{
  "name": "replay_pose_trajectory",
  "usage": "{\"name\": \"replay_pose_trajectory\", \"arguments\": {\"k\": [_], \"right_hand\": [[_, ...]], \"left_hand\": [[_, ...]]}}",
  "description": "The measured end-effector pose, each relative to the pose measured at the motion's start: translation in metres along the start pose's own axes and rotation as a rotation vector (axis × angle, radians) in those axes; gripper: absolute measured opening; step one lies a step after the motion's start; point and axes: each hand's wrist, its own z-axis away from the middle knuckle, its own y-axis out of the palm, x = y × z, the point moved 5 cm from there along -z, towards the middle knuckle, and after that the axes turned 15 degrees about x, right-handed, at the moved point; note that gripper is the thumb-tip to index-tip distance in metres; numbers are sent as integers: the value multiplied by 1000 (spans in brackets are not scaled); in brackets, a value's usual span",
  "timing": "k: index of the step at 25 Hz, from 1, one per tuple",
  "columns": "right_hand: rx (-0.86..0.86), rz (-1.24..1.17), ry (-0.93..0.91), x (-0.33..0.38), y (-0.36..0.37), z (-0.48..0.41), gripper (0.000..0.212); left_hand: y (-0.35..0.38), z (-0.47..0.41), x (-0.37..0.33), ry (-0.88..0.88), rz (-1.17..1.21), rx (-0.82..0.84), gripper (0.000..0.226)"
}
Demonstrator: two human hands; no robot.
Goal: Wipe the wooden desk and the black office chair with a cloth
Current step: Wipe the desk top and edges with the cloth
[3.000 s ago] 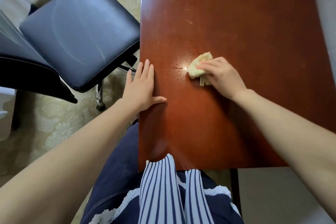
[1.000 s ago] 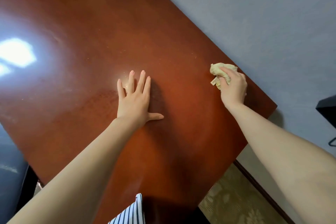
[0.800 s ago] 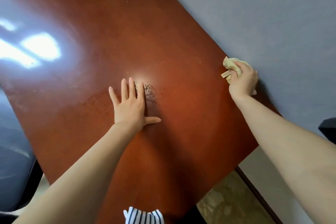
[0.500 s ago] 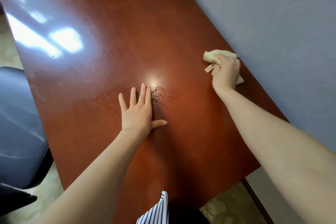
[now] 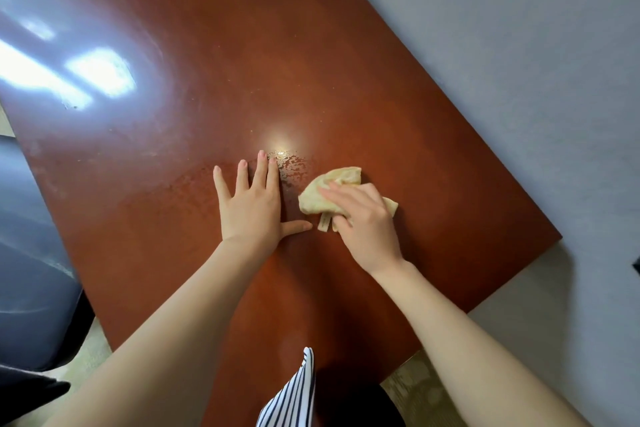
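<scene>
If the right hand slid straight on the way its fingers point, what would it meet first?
The right hand, pushing the cloth, would likely reach the wet patch on the desk first, narrowly missing the left hand.

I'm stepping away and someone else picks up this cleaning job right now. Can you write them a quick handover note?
Left hand: open, flat on the desk, bracing.
Right hand: grips the bunched cloth and presses it on the desk close beside the left thumb.
Done: desk wiping is under way; damp streaks show just beyond the left hand.
Left: the rest of the desk top, then the black chair at the left edge of view. I cannot tell whether it has been wiped.
</scene>
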Motion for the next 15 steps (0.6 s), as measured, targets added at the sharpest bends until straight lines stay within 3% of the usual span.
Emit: {"name": "replay_pose_trajectory", "arguments": {"k": [3, 9, 15], "right_hand": [[-29, 99, -45, -20, -22, 11, 49], [-221, 99, 320, -94, -82, -42, 36], [-323, 57, 480, -111, -87, -132, 32]], "left_hand": [[0, 0, 1, 0, -33, -25, 122], [2, 1, 1, 2, -49, -53, 122], [1, 1, -1, 10, -42, -50, 123]]}}
